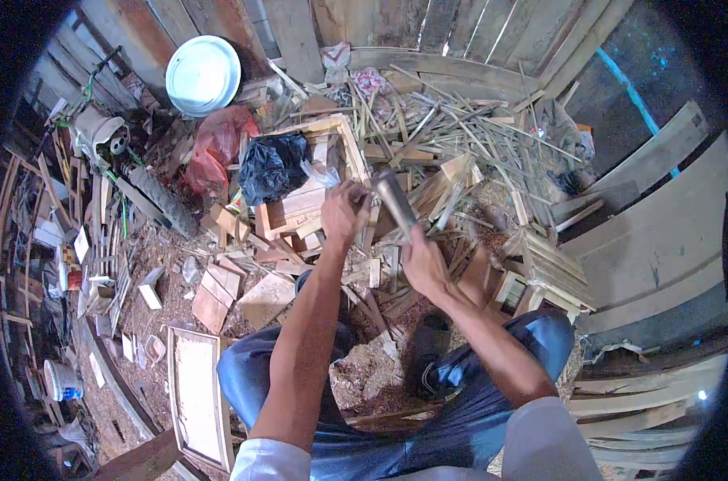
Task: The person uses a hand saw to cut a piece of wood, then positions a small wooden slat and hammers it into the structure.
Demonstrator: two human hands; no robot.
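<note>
My right hand [424,263] is wrapped round the lower end of a hammer [394,200], whose dark head is raised beside my left hand. My left hand [345,212] is closed, with its fingers pinched together just left of the hammer head; what it holds, if anything, is too small to make out. Beneath and behind my left hand lies a wooden frame [349,148]. A black plastic bag [273,167] rests on that frame, with a clear plastic piece [321,173] at its right side.
Thin wooden strips [492,140] are heaped at the back. A white basin [203,76] leans at the back left, above a red bag [218,148]. Stacked slatted pieces [550,268] stand right of my knees, and a framed panel [197,393] lies at my left.
</note>
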